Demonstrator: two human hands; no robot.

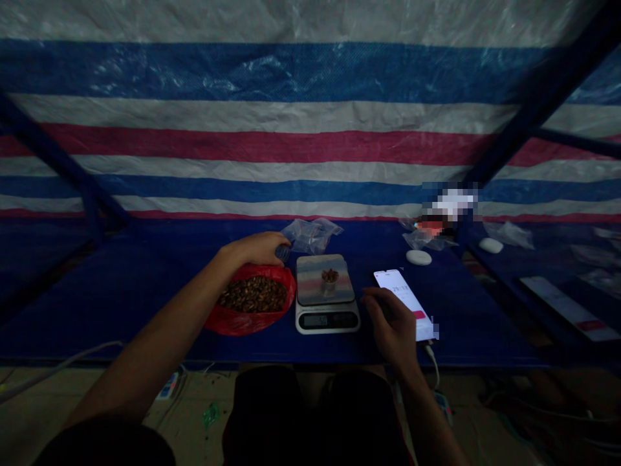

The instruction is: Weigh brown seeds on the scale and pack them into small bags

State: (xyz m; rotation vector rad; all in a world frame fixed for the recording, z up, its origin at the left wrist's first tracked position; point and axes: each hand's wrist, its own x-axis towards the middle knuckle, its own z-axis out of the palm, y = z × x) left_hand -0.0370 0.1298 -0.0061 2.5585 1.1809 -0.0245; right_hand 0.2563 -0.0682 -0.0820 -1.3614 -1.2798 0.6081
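Observation:
Behind the red plastic bag (pixel 286 278), my left hand (pixel 262 248) is closed on a small clear plastic thing (pixel 283 251), possibly a cup. Brown beans or seeds (pixel 255 293) fill the bag, which lies rolled back below that hand. A digital kitchen scale (pixel 303 285) stands to the right of the bag, its display lit. On the metal plate sits a small clear cup (pixel 328 288) heaped with the same brown pieces. My right hand (pixel 391 317) hovers between the scale and the phone, fingers curled; whether they hold anything is hidden.
Clear plastic bags (pixel 310 234) lie behind the scale on the blue table (pixel 121 291). A lit phone (pixel 405 301) with a cable (pixel 433 366) lies at right, a white oval case (pixel 418 257) beyond it. Striped sheeting (pixel 291 145) hangs behind; blue frame bars (pixel 514 129) slant at the sides.

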